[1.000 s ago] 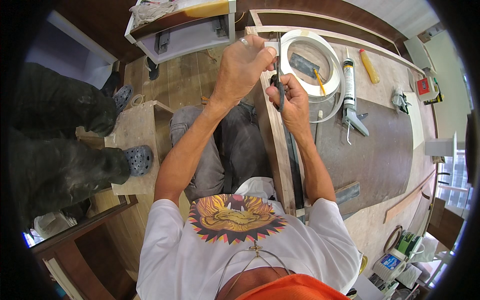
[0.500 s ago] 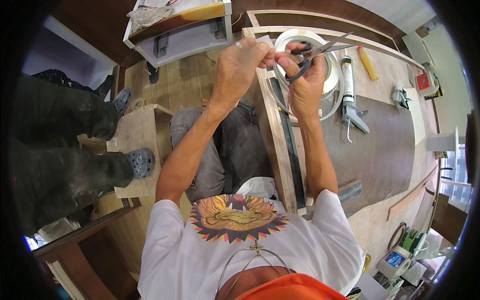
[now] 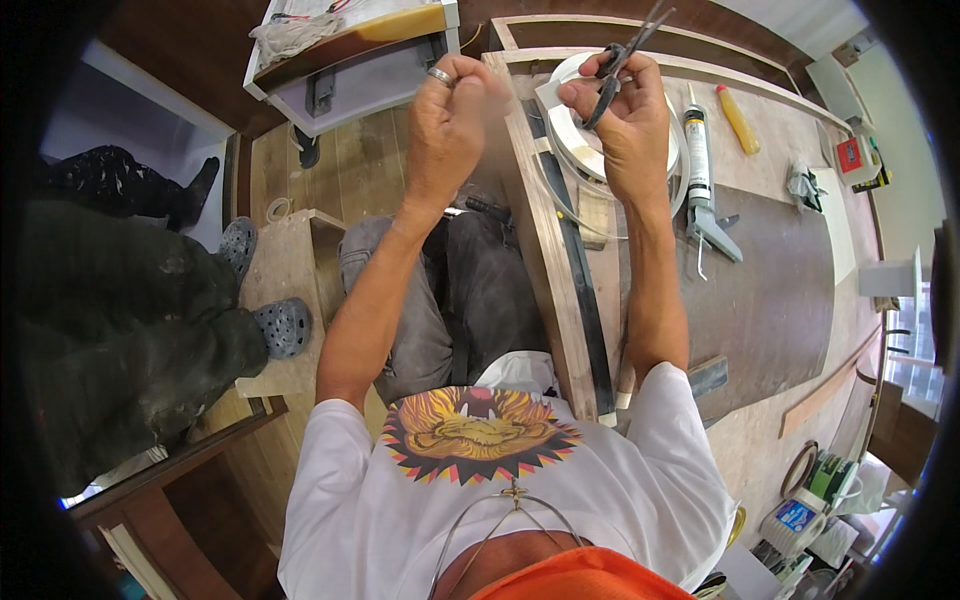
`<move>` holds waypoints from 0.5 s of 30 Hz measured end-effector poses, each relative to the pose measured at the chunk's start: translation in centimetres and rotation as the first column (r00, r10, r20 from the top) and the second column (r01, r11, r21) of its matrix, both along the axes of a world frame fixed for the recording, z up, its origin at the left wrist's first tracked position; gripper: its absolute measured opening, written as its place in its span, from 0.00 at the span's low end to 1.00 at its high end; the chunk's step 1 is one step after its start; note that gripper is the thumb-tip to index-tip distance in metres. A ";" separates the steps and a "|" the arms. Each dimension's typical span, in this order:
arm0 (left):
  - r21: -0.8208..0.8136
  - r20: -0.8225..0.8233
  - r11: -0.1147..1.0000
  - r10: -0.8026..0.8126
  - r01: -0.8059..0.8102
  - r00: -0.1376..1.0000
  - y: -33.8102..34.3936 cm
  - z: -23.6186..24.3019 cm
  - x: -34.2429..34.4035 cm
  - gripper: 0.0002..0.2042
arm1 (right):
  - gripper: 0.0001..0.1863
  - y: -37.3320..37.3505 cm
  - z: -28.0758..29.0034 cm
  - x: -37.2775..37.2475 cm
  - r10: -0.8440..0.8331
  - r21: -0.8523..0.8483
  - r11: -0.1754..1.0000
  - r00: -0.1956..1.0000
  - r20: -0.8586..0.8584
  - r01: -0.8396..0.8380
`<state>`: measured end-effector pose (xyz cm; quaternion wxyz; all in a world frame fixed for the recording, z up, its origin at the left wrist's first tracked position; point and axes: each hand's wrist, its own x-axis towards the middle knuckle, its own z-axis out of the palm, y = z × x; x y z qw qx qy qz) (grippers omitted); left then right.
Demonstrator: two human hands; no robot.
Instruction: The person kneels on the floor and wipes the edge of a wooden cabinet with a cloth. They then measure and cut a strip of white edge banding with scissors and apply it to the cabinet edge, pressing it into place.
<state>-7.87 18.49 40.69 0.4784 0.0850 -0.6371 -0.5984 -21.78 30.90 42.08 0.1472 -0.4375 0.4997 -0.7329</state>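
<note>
My left hand (image 3: 446, 125) is raised over my knees with its fingers curled together. Its fingertips are smeared by motion, and whatever they pinch cannot be made out. To its right, my right hand (image 3: 634, 130) has its fingers through the black handles of a pair of scissors (image 3: 608, 90), whose blades point up and away. Behind that hand lies a roll of white banding strip (image 3: 562, 128), partly hidden by it, on the wooden frame (image 3: 545, 240) beside my legs.
Right of the roll lie a caulking gun with a white tube (image 3: 697, 165) and a yellow-handled tool (image 3: 738, 120). A brown panel (image 3: 760, 290) covers part of the bench. At left, another person in dark trousers (image 3: 150, 290) and grey clogs (image 3: 282, 328) stands by a low wooden stool (image 3: 285, 250).
My hands have moved apart; the left has shifted left, away from the roll. The scissors have swung to point more upward. The white piece at my left fingertips no longer shows.
</note>
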 end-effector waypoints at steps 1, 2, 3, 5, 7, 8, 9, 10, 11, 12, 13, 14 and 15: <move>-0.098 0.126 0.995 0.005 0.007 0.992 -1.1 -0.1 0.6 0.13 | 0.24 0.0 -0.2 -0.3 0.008 0.004 1.000 1.000 -0.006 -0.008; -0.115 0.176 0.993 0.023 -0.003 0.984 -1.2 -0.5 0.6 0.13 | 0.24 0.0 -0.1 -0.4 0.018 0.011 1.000 1.000 0.005 -0.018; -0.132 0.225 0.991 0.044 -0.015 0.973 -1.1 -0.4 0.7 0.14 | 0.24 0.0 -0.1 -0.5 0.031 0.020 0.999 0.999 0.016 -0.032; -0.186 0.310 0.982 0.079 -0.021 0.948 -0.9 -0.2 0.8 0.14 | 0.24 0.0 0.1 -0.6 0.060 0.031 0.998 0.998 0.031 -0.061; -0.262 0.378 0.965 0.106 -0.004 0.920 -0.7 0.0 0.5 0.13 | 0.24 0.0 0.4 -0.8 0.087 0.033 0.996 0.996 0.036 -0.088; -0.170 0.292 0.985 0.047 0.003 0.955 -0.2 0.1 0.1 0.12 | 0.23 0.1 0.4 -1.0 0.078 0.071 0.995 0.997 -0.008 -0.077; -0.081 0.198 0.996 -0.004 0.021 0.980 0.4 0.2 -0.4 0.10 | 0.22 0.1 0.4 -1.3 0.069 0.105 0.992 0.996 -0.053 -0.063; 0.007 0.097 0.999 -0.049 0.048 0.994 0.8 0.4 -0.7 0.09 | 0.21 0.1 0.5 -1.5 0.060 0.139 0.989 0.993 -0.098 -0.046; -0.022 0.135 0.997 -0.069 0.073 0.988 0.9 0.4 -0.6 0.08 | 0.20 0.1 0.6 -1.6 0.072 0.143 0.988 0.993 -0.092 -0.058; -0.051 0.175 0.994 -0.087 0.097 0.981 0.8 0.4 -0.3 0.07 | 0.19 0.1 0.6 -1.6 0.084 0.147 0.987 0.993 -0.085 -0.071; -0.078 0.214 0.989 -0.104 0.123 0.971 0.7 0.3 -0.2 0.08 | 0.19 0.0 0.7 -1.6 0.096 0.152 0.985 0.992 -0.079 -0.083; -0.077 0.262 0.986 -0.122 0.147 0.957 0.4 0.1 -0.1 0.08 | 0.20 -0.1 0.7 -1.7 0.099 0.156 0.984 0.992 -0.083 -0.085; -0.073 0.308 0.983 -0.138 0.168 0.941 0.0 -0.2 -0.1 0.08 | 0.21 -0.2 0.8 -1.8 0.105 0.163 0.983 0.991 -0.087 -0.090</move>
